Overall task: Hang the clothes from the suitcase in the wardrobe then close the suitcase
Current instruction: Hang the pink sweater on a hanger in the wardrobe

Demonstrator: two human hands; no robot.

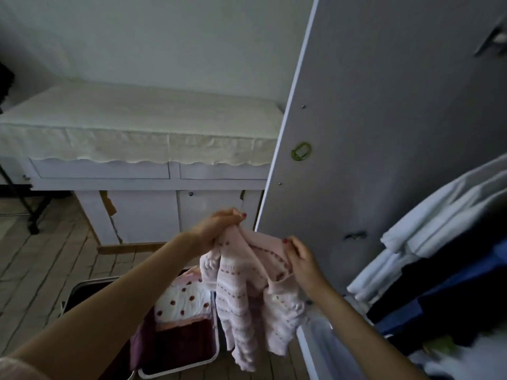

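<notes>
From the head camera I see my left hand (219, 227) with its fingers curled tight round one top edge of a pink knitted cardigan (247, 292), and my right hand (300, 259) pinching the other edge between thumb and fingers. The cardigan hangs between them, above the open suitcase (181, 371) on the tiled floor (41, 270). A white dotted garment (183, 300) and dark red clothes (183, 344) lie inside the suitcase. The open wardrobe door (370, 119) stands just behind the cardigan; white and dark blue clothes (439, 242) hang at right. A white cupboard (142, 171) stands beyond.
</notes>
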